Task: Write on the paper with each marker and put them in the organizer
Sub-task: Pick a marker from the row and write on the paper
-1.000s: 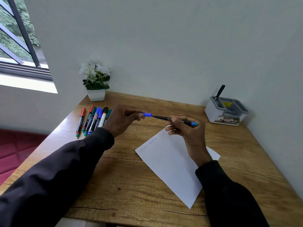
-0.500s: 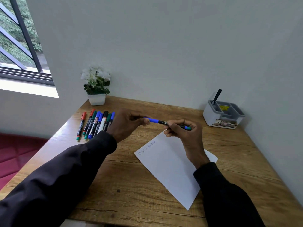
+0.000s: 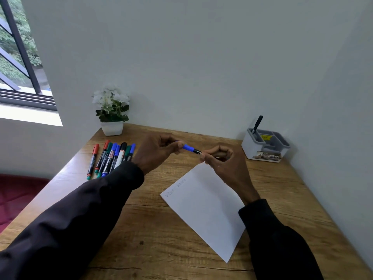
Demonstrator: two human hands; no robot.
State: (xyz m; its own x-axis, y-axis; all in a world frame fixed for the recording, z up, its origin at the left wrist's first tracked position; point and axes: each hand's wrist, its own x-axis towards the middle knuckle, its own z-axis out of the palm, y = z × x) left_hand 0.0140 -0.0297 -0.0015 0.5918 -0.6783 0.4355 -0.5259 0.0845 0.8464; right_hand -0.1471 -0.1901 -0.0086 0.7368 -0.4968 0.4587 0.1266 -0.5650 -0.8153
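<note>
Both hands hold one blue marker point(image 3: 190, 148) level above the desk. My left hand point(image 3: 159, 151) pinches its blue cap end. My right hand point(image 3: 221, 160) grips the black barrel, most of which is hidden in the fingers. Below them lies a white paper point(image 3: 203, 205) with faint writing near its left corner. Several markers point(image 3: 112, 157), red, green, blue and black, lie in a row at the back left. A grey organizer point(image 3: 266, 145) stands at the back right with one black marker point(image 3: 257, 123) upright in it.
A white pot of white flowers point(image 3: 112, 111) stands in the back left corner of the wooden desk point(image 3: 153, 239). Walls close off the back and right sides. A window is at the far left, with a red surface below the desk edge.
My hands have drawn closer together along the marker, so less of the barrel shows between them. The camera view has tipped slightly, shifting the desk lower in frame.
</note>
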